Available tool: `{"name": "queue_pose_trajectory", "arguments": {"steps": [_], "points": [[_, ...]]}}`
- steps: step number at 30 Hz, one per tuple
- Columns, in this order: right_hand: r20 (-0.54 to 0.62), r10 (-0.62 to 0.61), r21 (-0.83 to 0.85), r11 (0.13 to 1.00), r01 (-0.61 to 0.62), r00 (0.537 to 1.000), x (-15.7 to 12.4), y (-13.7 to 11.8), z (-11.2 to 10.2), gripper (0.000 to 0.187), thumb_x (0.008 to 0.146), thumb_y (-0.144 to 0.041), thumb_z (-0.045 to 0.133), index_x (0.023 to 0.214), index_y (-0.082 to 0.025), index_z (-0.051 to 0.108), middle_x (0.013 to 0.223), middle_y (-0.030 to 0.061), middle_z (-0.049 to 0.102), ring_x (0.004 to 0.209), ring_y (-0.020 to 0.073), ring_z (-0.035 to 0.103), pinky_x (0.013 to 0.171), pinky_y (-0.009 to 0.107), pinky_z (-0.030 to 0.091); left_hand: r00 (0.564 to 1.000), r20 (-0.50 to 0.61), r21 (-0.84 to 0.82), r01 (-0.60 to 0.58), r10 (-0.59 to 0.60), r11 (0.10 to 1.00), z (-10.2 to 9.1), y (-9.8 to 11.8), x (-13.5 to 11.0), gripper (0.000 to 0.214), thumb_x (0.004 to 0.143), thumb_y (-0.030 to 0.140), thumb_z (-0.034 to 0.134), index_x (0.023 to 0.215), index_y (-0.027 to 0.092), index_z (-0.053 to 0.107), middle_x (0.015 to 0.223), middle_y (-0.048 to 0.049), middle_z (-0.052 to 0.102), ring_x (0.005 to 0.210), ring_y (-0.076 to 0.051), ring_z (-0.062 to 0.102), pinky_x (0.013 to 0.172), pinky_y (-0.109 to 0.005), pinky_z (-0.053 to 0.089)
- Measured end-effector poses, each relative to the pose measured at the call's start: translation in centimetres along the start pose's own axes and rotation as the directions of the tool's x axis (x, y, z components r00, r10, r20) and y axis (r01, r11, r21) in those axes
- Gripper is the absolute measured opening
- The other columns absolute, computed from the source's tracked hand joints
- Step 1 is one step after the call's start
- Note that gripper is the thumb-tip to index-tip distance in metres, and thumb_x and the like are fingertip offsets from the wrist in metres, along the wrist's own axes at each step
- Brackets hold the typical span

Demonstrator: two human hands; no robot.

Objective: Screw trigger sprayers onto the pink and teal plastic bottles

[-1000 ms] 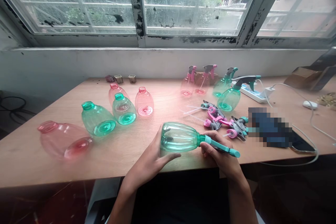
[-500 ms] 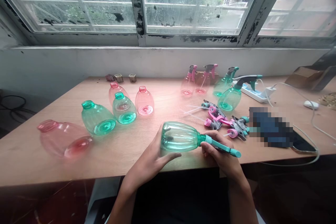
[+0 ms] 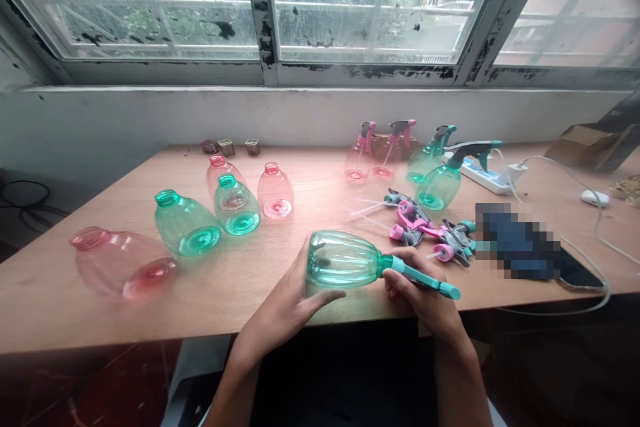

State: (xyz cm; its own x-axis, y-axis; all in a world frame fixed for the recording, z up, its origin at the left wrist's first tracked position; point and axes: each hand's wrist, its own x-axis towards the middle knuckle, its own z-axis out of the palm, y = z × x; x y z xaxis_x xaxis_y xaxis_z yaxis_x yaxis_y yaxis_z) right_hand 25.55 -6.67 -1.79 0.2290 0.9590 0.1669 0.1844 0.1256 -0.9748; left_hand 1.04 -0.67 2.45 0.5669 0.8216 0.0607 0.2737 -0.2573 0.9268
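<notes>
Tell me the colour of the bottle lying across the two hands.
The bottle is translucent teal green, like its spray head; head view shows it best.

Small hand-assembly workshop, pale wooden tabletop [image 3: 240, 280] under peeling white window frame [image 3: 257, 13] at 12 o'clock, capless translucent green and pink plastic bottles [image 3: 186, 225] at 10 o'clock, heap of loose pink and teal trigger spray heads [image 3: 425, 230] at 2 o'clock, assembled spray bottles [image 3: 439, 185] at 1 o'clock.

translucent green bottle [image 3: 343, 260], teal trigger head [image 3: 425, 280]; pink bottles [image 3: 275, 192], tan wooden table [image 3: 100, 320]
</notes>
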Motion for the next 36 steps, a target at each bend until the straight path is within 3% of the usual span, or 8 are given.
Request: {"name": "queue_pose_trajectory", "arguments": {"steps": [17,29,36], "points": [[0.002,-0.045,-0.009,0.999,0.045,0.999,-0.02,0.3,-0.13,0.026,0.089,-0.043,0.078,0.104,-0.023,0.067,0.067,-0.0032,0.067,0.06,0.0162,0.063,0.059,0.027,0.052,1.0,0.016,-0.003,0.021,-0.021,1.0,0.09,-0.1,0.01,0.079,0.087,0.052,0.075,0.152,0.034,0.035,0.151,-0.0021,0.054,0.143,-0.021,0.051,0.12,-0.033,0.047],[-0.002,-0.01,-0.012,1.0,0.009,1.0,-0.06,-0.1,-0.2,0.03,0.086,-0.044,0.08,0.104,-0.023,0.068,0.068,-0.0019,0.068,0.06,0.0187,0.064,0.058,0.03,0.051,1.0,-0.006,0.029,0.018,-0.018,0.999,0.03,-0.39,0.0,0.072,0.087,0.049,0.075,0.149,0.033,0.042,0.157,-0.0039,0.052,0.145,-0.025,0.05,0.13,-0.043,0.037],[-0.011,-0.011,0.0,1.0,0.011,1.0,-0.04,-0.24,-0.25,0.027,0.086,-0.04,0.08,0.103,-0.023,0.068,0.067,-0.0032,0.068,0.058,0.0165,0.064,0.057,0.028,0.052,0.999,0.001,0.042,0.033,-0.033,0.999,0.06,-0.31,0.07,0.063,0.088,0.049,0.074,0.143,0.032,0.049,0.159,-0.0026,0.051,0.144,-0.026,0.05,0.132,-0.043,0.035]]}}
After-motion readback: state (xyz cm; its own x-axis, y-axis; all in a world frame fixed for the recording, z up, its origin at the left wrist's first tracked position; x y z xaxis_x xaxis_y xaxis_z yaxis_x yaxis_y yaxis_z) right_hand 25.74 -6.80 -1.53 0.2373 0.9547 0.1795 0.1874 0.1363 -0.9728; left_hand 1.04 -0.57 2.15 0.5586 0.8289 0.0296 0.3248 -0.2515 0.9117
